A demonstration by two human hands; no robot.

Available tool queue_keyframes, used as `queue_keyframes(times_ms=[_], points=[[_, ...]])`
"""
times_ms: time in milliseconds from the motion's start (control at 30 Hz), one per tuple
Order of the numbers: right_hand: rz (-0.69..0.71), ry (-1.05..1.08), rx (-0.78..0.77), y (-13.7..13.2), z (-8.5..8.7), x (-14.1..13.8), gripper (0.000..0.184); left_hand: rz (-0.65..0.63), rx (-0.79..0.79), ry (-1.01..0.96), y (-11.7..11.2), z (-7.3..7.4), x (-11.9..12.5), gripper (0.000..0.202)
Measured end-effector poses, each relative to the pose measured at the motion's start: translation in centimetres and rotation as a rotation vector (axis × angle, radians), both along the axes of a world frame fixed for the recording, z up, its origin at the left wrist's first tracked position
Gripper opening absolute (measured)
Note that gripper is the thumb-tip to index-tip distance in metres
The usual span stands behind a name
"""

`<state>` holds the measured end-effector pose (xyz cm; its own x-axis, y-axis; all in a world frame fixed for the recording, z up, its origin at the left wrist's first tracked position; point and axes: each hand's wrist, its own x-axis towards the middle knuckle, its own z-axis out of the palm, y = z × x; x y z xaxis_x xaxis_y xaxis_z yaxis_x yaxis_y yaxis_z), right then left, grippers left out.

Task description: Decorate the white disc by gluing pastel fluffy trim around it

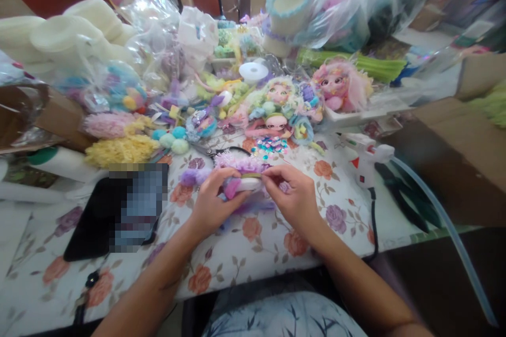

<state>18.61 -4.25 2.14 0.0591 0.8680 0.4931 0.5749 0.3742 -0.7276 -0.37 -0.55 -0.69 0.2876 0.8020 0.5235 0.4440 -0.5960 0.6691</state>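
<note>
My left hand (208, 202) is closed around a small rounded craft piece (250, 184), white in front with a bright pink patch and an olive-coloured rim on top. Its exact kind is unclear. At the piece's right edge, the thumb and forefinger of my right hand (294, 197) pinch together. Fluffy lilac trim (237, 159) shows just behind the piece, and purple pom-poms (193, 176) lie left of my fingers. Sheer purple material hangs below it. Scissors (209, 151) rest behind my hands, beside a pile of shiny blue and pink sequins (272, 146).
A white glue gun (363, 160) with a long glue stick (446, 221) is on the right, near dark-handled pliers (407, 197). A tablet (93, 218) lies left. Decorated dolls (276, 92), green pom-poms (174, 142), yarn and plastic bags crowd the back. Cardboard boxes (438, 131) flank the table.
</note>
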Motion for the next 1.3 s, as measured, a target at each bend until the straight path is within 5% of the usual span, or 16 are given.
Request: queue_keyframes(times_ms=[1300], points=[[0.077, -0.312, 0.173, -0.30, -0.43, 0.77, 0.019, 0.011, 0.048, 0.010, -0.07, -0.18, -0.10, 0.027]])
